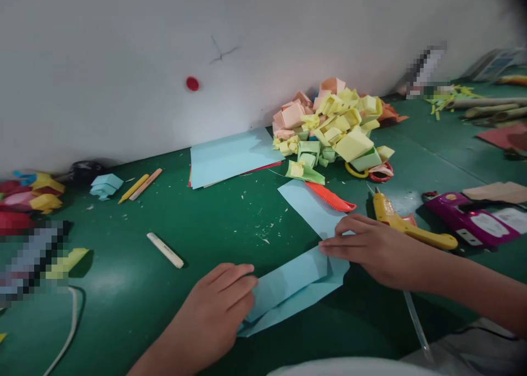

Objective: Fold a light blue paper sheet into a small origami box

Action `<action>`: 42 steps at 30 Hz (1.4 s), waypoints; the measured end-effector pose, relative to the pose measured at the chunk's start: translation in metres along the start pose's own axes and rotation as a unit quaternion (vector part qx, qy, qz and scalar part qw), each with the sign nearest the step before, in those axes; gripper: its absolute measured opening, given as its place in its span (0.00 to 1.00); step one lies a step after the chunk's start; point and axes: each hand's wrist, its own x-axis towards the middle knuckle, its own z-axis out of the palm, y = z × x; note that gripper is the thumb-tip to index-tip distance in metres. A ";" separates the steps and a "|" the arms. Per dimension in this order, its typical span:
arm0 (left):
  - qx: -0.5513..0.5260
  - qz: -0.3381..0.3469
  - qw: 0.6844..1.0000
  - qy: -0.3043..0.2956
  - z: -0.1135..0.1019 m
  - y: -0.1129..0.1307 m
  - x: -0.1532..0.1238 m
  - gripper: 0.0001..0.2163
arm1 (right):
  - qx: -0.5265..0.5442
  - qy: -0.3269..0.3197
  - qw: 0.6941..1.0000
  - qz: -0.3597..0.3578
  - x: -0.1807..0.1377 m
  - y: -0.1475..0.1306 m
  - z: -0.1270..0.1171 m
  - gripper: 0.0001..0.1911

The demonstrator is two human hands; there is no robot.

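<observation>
Green table (197, 222) against a white wall (123, 46). Far left, coloured paper shapes (37, 192), then a white stick (165, 250). Left hand (218, 310) flat, fingers together, pressing the near end of the light blue paper (292, 285). Right hand (370, 250) likewise flat, fingertips pinning the far fold. Seemingly mid-fold, creasing a flap; next likely calls for sliding fingers along the edge to sharpen it. Further right, a yellow glue gun (407, 225).
</observation>
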 end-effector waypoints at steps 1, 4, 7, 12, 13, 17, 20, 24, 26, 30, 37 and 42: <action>-0.009 0.014 1.000 -0.019 0.002 -0.001 0.005 0.22 | 0.003 0.000 1.000 0.003 0.001 0.001 -0.001 0.36; -0.026 0.040 0.997 -0.057 0.010 -0.006 0.005 0.28 | 0.006 -0.007 1.000 0.012 -0.003 0.006 0.001 0.36; -0.016 0.005 0.999 -0.040 0.015 -0.011 -0.016 0.31 | 0.025 0.002 0.999 0.021 -0.010 0.012 0.008 0.36; 0.040 -0.061 0.997 -0.038 0.006 -0.006 -0.058 0.33 | 0.055 0.039 0.996 0.066 -0.014 0.013 0.022 0.35; 0.053 -0.077 0.995 -0.037 0.003 -0.004 -0.065 0.34 | 0.059 0.047 0.995 0.072 -0.015 0.013 0.024 0.35; 0.081 -0.113 0.990 -0.015 -0.004 0.000 -0.085 0.36 | 0.084 0.094 0.990 0.065 -0.017 0.012 0.030 0.34; 0.075 -0.114 0.991 0.011 -0.005 -0.002 -0.086 0.33 | 0.089 0.115 0.988 0.047 -0.018 0.012 0.033 0.32; 0.007 -0.122 0.990 0.063 -0.002 -0.005 -0.069 0.21 | 0.069 0.113 0.991 0.038 -0.018 0.011 0.032 0.31; -0.023 -0.131 0.988 0.076 -0.001 -0.006 -0.054 0.19 | 0.047 0.112 0.992 0.033 -0.016 0.009 0.030 0.31; -0.025 -0.147 0.989 0.018 0.000 -0.004 -0.017 0.19 | 0.005 0.118 0.993 0.000 -0.003 0.001 0.021 0.29; 0.032 -0.035 0.992 -0.115 0.010 0.001 0.016 0.28 | -0.058 -0.018 0.997 -0.045 0.029 -0.009 0.012 0.38; 0.042 -0.058 0.985 -0.157 0.019 -0.003 0.005 0.39 | -0.098 -0.071 0.990 -0.067 0.032 -0.007 0.017 0.39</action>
